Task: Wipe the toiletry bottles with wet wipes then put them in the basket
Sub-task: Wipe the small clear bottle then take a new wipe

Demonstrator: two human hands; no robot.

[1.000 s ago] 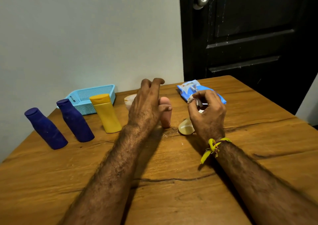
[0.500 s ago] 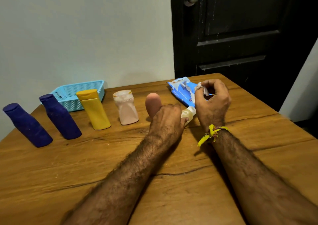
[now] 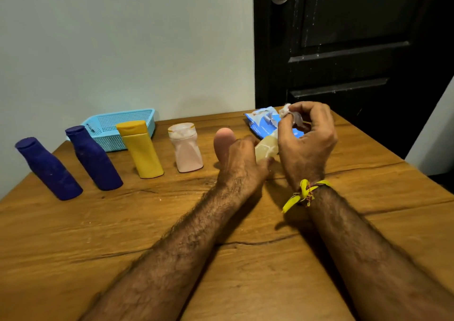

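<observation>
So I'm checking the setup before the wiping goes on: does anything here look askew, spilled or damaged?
Nothing spilled. The wooden table has long cracks across its top. The small pale bottle the left hand grips is tilted, not standing like the others. The blue basket holds no bottles yet.

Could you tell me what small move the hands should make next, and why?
Probably bring the wet wipe pinched in the right hand down onto the pale bottle the left hand grips; the basket holds no bottles yet.
</observation>
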